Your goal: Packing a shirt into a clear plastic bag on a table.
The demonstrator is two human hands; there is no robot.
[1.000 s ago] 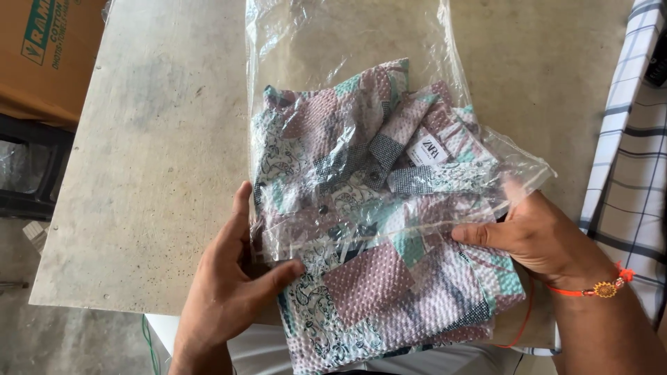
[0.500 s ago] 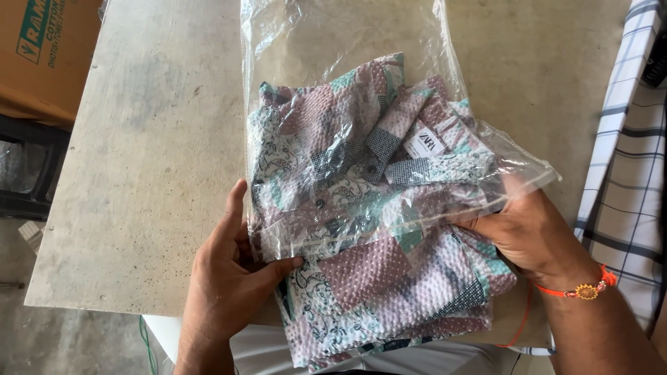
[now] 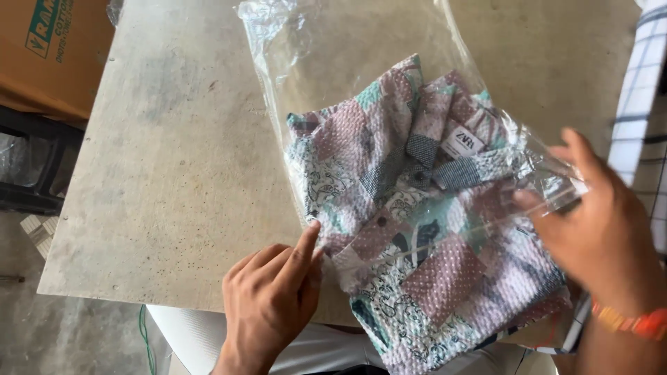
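Head view, looking down on a pale, stained tabletop [image 3: 174,208]. A folded patchwork shirt [image 3: 424,229], in mauve, teal and white prints with a white neck label, is lying partly inside a clear plastic bag [image 3: 361,62] near the front edge of the tabletop, right of centre. The collar end is sitting within the bag; the lower part of the shirt is hanging over the front edge toward the person's lap. The closed end of the bag is pointing to the far edge.

The left hand [image 3: 271,305] is resting at the front edge, fingers loosely curled, the index finger extended and touching the shirt's left side; it is gripping nothing. The right hand [image 3: 597,236] is at the shirt's right side, fingers spread apart and lying on the bag's mouth; whether it is pinching the film cannot be told, as the hand is blurred.

As a judgement, the step in hand is seating the shirt in the bag. It is done well by holding the mouth of the bag wide, keeping the fold flat, and pressing evenly on both sides so the collar is not creasing.

A brown cardboard box [image 3: 48,48] is standing beyond the far left corner; checked cloth [image 3: 643,90] is lying at the right edge.
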